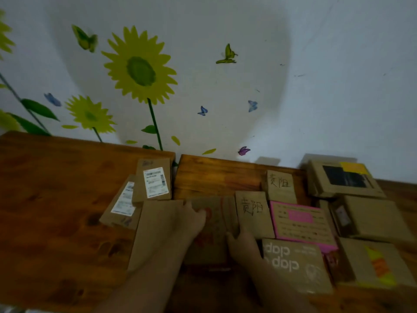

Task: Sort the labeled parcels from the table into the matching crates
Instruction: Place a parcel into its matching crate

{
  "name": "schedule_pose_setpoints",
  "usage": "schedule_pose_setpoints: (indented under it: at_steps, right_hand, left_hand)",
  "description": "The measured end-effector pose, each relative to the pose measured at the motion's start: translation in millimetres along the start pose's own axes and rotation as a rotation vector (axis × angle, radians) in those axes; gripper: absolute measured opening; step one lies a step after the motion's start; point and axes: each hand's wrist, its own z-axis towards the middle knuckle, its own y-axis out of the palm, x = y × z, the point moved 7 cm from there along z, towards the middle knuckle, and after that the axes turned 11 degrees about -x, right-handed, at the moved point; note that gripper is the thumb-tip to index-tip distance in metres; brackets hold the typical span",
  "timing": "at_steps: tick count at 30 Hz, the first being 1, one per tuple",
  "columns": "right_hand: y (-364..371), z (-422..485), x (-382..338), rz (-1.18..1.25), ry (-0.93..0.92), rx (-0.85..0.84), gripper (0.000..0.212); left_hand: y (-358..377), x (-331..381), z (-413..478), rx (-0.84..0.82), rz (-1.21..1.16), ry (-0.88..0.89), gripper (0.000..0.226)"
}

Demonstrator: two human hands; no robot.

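From my seat, both hands are on the red parcel (214, 224), which lies flat on the wooden surface (56, 199) in the middle of the spread. The left hand (191, 222) rests on its top, fingers laid loosely apart and curled round nothing. The right hand (242, 243) sits at its right edge with the thumb on top; the blur keeps me from telling whether those fingers are clamped on the edge.

A plain box (155, 229) touches the red parcel on its left, under the left forearm. Beyond that box, two labelled parcels (153, 181) overlap. Just right of the red parcel stands a handwritten parcel (252, 213), with a pink parcel (302, 222) further right. A "clap" parcel (293, 263) lies right of it too, nearer to me, beside the right wrist. No crate is in my view.
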Motion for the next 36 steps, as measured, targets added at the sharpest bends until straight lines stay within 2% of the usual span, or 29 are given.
schedule_pose_setpoints:
  at_steps: [5, 9, 10, 13, 14, 17, 19, 21, 23, 26, 29, 30, 33, 34, 36]
  right_hand:
    - [5.6, -8.1, 0.9, 0.048, 0.045, 0.026, 0.050]
    - [8.3, -8.6, -0.6, 0.148, 0.071, 0.001, 0.052]
    - [6.3, -9.3, -2.7, 0.165, 0.064, -0.001, 0.051]
    - [-9.5, -15.4, -13.5, 0.224, 0.024, 0.013, 0.046]
    - [-15.7, -17.2, -20.6, 0.251, 0.005, 0.024, 0.044]
    - [-43.5, -29.9, -43.0, 0.325, -0.076, 0.096, 0.037]
    - [-64.7, -40.6, -60.4, 0.335, -0.155, 0.159, 0.031]
    - [-82.2, -52.6, -75.5, 0.409, -0.203, 0.169, 0.029]
    - [-100.2, -59.9, -87.7, 0.431, -0.257, 0.195, 0.036]
    - [-124.7, -69.3, -96.8, 0.505, -0.336, 0.228, 0.058]
    - [-144.1, -76.4, -103.1, 0.494, -0.372, 0.214, 0.099]
    - [-150.2, -78.8, -103.9, 0.483, -0.382, 0.194, 0.100]
    - [-161.3, -93.9, -107.1, 0.485, -0.353, 0.100, 0.075]
    - [-164.1, -99.6, -106.2, 0.489, -0.336, 0.089, 0.078]
    - [-169.8, -99.1, -98.2, 0.493, -0.322, 0.095, 0.103]
  left_hand:
    - [3.3, -10.7, -4.8, -0.045, -0.183, -0.036, 0.042]
    - [3.6, -20.6, -4.5, -0.045, -0.268, -0.087, 0.055]
    - [2.5, -18.8, -5.5, -0.033, -0.283, -0.077, 0.052]
    - [-7.5, 8.8, -20.7, 0.070, -0.332, 0.060, 0.026]
    - [-13.0, 18.1, -24.1, 0.082, -0.352, 0.108, 0.025]
    - [-22.6, 51.7, -36.1, 0.070, -0.417, 0.215, 0.051]
    - [-25.8, 75.6, -47.8, 0.053, -0.466, 0.265, 0.051]
    - [-26.0, 100.7, -61.0, 0.034, -0.500, 0.323, 0.039]
    - [-27.1, 118.8, -69.2, 0.068, -0.502, 0.364, 0.030]
    - [-22.9, 130.1, -66.3, 0.088, -0.549, 0.394, 0.074]
    - [-15.1, 137.3, -63.4, 0.059, -0.617, 0.408, 0.091]
    - [-12.1, 144.6, -76.1, 0.056, -0.656, 0.416, 0.086]
    - [-4.9, 156.2, -90.6, 0.053, -0.726, 0.469, 0.058]
    - [-0.6, 157.6, -92.1, 0.037, -0.731, 0.475, 0.055]
    - [10.5, 157.5, -90.4, -0.010, -0.735, 0.479, 0.060]
